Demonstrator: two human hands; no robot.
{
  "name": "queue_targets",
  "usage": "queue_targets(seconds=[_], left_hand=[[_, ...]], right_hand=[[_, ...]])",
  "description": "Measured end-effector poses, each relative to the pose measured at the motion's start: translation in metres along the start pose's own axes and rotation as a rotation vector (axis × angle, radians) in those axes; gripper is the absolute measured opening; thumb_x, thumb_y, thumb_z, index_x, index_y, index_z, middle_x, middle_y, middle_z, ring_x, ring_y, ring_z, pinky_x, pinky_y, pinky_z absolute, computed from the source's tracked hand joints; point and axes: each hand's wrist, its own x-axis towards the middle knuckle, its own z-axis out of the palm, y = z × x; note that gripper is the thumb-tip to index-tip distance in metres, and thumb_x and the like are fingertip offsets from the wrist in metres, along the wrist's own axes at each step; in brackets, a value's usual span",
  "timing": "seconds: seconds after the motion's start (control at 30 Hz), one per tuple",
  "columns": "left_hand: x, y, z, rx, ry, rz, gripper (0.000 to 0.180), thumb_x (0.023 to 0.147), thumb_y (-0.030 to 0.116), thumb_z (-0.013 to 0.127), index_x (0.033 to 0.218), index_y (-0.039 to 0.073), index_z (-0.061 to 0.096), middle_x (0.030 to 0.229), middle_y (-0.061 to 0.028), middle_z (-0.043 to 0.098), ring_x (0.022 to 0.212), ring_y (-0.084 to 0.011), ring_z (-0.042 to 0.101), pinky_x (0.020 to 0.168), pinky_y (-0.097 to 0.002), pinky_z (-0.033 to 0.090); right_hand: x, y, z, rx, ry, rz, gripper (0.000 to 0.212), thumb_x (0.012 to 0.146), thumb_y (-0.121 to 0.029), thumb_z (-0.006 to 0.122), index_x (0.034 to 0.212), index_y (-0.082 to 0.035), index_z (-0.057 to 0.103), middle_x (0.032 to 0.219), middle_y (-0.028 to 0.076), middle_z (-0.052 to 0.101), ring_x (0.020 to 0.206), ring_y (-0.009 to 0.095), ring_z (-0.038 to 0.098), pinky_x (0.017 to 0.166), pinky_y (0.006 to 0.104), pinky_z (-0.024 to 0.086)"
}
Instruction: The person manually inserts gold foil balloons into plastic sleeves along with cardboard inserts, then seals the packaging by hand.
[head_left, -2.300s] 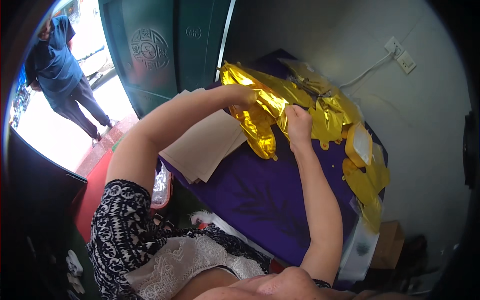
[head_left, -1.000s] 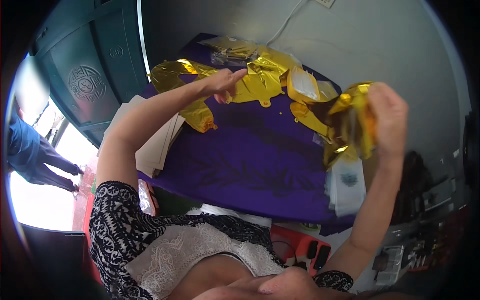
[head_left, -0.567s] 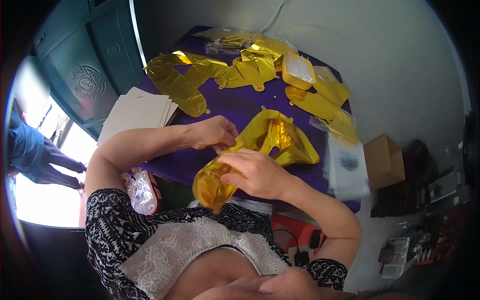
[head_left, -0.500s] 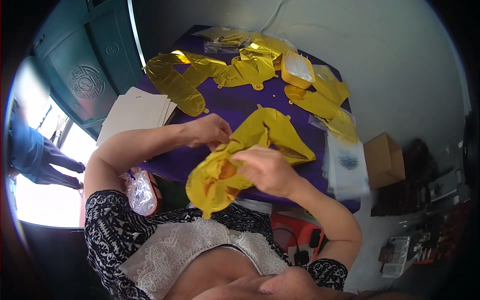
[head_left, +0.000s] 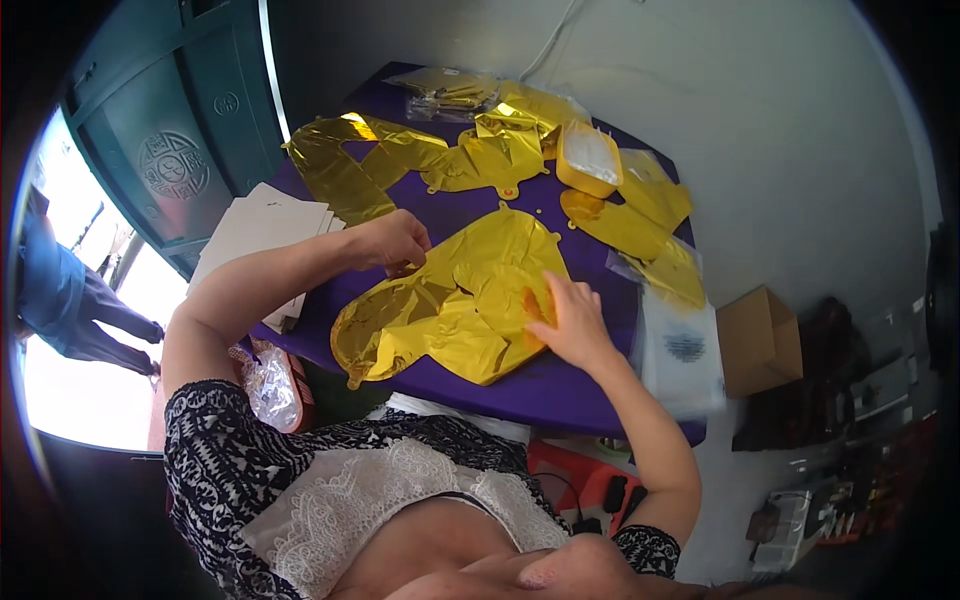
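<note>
- Flatter than a moment ago, the gold foil piece [head_left: 500,285] has come down from a gathered bunch onto the purple cloth [head_left: 600,388]; its outline seems more fully laid out, though folds remain.
- Right hand [head_left: 576,320]: shifted outward, fingers spread against the foil's right side.
- Left hand [head_left: 393,242]: curled at its upper-left edge; whether it pinches cannot be told.
- Beyond: other gold foil pieces [head_left: 505,160] beside a yellow tub [head_left: 590,180].
</note>
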Motion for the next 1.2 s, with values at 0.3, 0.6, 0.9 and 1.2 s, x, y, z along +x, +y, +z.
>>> queue_targets(seconds=[0.3, 0.6, 0.9, 1.2], left_hand=[[0.004, 0.000, 0.003, -0.021, 0.050, -0.047, 0.010, 0.074, 0.001, 0.065, 0.083, -0.002, 0.068, 0.064, -0.0051, 0.060, 0.055, -0.0128, 0.058, 0.050, -0.0268, 0.048], [0.009, -0.007, 0.001, -0.095, 0.010, -0.059, 0.005, 0.073, -0.003, 0.061, 0.076, -0.003, 0.065, 0.061, -0.0063, 0.058, 0.052, -0.0140, 0.055, 0.047, -0.0305, 0.045], [0.008, -0.015, 0.003, -0.125, 0.008, -0.071, 0.007, 0.071, -0.002, 0.061, 0.075, -0.004, 0.066, 0.060, -0.0070, 0.058, 0.050, -0.0150, 0.055, 0.045, -0.0301, 0.044], [0.001, -0.017, 0.004, -0.122, 0.039, -0.024, 0.015, 0.072, -0.001, 0.063, 0.084, -0.007, 0.068, 0.063, -0.0051, 0.058, 0.053, -0.0121, 0.053, 0.046, -0.0280, 0.039]], right_hand=[[0.015, 0.022, -0.005, 0.117, -0.273, 0.128, 0.066, 0.080, -0.015, 0.073, 0.140, 0.001, 0.048, 0.105, 0.015, 0.065, 0.102, 0.025, 0.058, 0.097, 0.0369, 0.038], [-0.075, 0.066, -0.065, 1.291, -0.020, 0.183, 0.069, 0.083, -0.002, 0.055, 0.149, 0.006, 0.037, 0.085, 0.004, 0.051, 0.082, 0.013, 0.048, 0.078, 0.0245, 0.038], [-0.049, 0.040, -0.064, 0.724, -0.103, 0.224, 0.041, 0.088, -0.006, 0.061, 0.127, 0.004, 0.059, 0.105, 0.009, 0.064, 0.095, 0.017, 0.060, 0.086, 0.0282, 0.046], [0.055, -0.020, 0.012, 0.186, -0.225, 0.018, 0.060, 0.082, -0.011, 0.067, 0.138, 0.000, 0.048, 0.130, 0.023, 0.056, 0.120, 0.036, 0.055, 0.101, 0.0406, 0.046]])
